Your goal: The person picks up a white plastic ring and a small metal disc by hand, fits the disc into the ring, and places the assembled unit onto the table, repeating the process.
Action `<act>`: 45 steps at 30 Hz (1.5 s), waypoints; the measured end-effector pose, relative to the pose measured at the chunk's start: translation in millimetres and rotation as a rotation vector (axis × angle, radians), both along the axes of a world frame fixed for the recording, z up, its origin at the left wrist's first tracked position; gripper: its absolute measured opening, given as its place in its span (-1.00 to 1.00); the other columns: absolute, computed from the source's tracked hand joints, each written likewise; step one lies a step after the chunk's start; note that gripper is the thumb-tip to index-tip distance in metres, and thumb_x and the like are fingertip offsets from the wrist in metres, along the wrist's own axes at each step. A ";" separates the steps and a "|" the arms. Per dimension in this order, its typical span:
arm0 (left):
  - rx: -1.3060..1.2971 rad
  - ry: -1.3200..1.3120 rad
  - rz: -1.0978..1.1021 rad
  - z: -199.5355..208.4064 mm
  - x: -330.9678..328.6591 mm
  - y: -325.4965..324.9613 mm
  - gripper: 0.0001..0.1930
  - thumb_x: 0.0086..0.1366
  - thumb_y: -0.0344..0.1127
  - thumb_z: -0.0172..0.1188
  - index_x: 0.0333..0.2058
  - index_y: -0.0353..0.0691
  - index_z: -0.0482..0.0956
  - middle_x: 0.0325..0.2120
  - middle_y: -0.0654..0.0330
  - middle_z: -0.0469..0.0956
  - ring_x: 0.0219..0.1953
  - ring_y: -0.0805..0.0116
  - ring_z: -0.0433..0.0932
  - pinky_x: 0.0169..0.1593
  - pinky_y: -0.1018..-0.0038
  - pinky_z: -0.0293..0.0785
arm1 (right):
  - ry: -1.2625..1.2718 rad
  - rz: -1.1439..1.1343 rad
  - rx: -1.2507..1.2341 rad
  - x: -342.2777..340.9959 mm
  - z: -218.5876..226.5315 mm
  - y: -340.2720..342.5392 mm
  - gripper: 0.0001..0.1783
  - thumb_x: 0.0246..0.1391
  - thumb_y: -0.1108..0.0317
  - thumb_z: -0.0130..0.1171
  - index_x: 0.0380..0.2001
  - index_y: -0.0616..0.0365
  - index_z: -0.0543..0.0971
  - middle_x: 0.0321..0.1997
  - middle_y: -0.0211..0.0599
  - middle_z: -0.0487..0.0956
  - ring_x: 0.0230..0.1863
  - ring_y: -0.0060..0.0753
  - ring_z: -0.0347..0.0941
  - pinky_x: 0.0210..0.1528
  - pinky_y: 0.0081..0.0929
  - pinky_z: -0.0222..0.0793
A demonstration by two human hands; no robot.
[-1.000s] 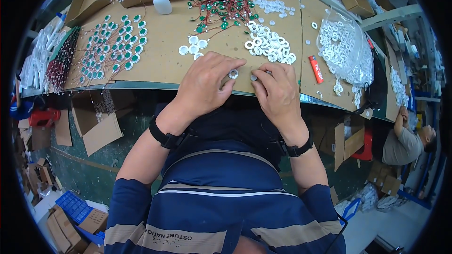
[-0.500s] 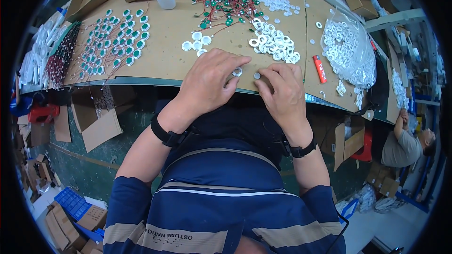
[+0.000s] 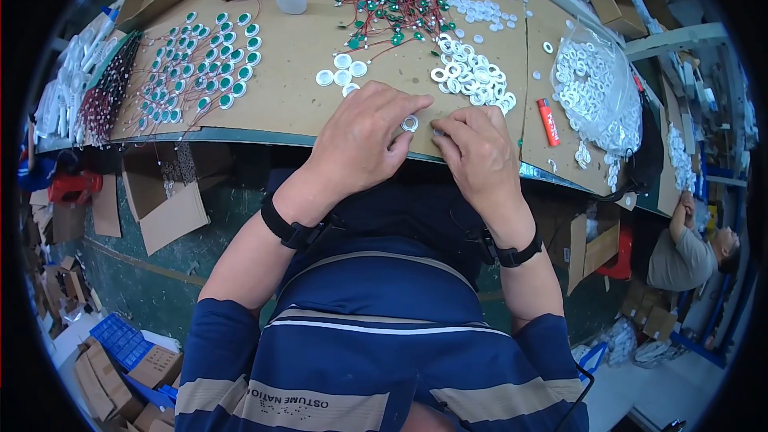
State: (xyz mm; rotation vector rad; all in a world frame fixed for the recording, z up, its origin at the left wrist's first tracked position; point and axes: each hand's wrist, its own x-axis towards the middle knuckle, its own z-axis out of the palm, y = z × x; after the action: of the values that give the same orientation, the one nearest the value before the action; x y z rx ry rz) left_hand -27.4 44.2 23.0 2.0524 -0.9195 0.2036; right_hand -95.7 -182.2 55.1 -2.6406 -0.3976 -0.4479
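Small disc point(image 3: 438, 133) — more hidden now by right fingers point(image 3: 453, 127).

Beige fabric band point(image 3: 340, 414) across chest of navy-blue garment point(image 3: 384, 364): row of dark printed capital letters point(image 3: 298, 400), upside down from this view, left end running into fold. Small dark dots beside that row (too small to tell whether they form characters). Orange-red, slim, bar-shaped lighter point(image 3: 549, 122): white printed characters along its body, small and blurred. Brown cardboard box point(image 3: 158, 366) at lower left: small dark marks on one face, too small to read.
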 end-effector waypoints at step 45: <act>-0.063 0.012 0.011 -8.2 1.7 1.0 -0.46 0.31 -0.67 0.34 0.28 -0.30 0.73 -0.09 -0.02 0.74 0.11 -0.11 0.67 0.24 0.03 0.65 | 0.061 -0.019 0.084 21.7 -1.7 31.0 -0.81 0.17 0.44 0.63 -0.16 0.20 0.86 -0.18 -0.15 0.78 -0.06 0.07 0.71 0.06 -0.01 0.61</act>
State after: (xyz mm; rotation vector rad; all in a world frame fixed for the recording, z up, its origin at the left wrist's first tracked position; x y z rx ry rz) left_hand -25.7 45.2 14.9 1.9991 -0.8844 0.2236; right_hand -73.9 -151.1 53.4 -2.5717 -0.3274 -0.3807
